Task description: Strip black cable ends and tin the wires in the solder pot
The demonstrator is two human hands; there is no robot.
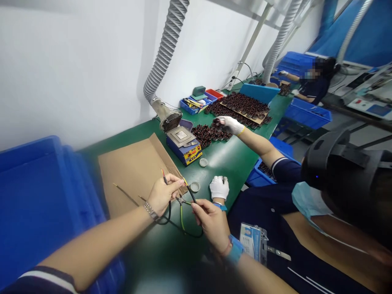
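Note:
My left hand [163,194] is closed in a pinch on a thin wire [164,179] with a red and yellow tip, held over the edge of a brown cardboard sheet [134,171]. My right hand [211,220] pinches a black wire [190,192] with a yellow tip. Black and green wire loops [182,222] hang between both hands above the green table [226,153].
A co-worker sits right beside me, one white-gloved hand [219,187] on the table, the other [229,124] at a pile of dark parts [208,134]. A blue solder pot [184,145] stands under a grey hose [165,53]. A blue bin [39,200] is at my left.

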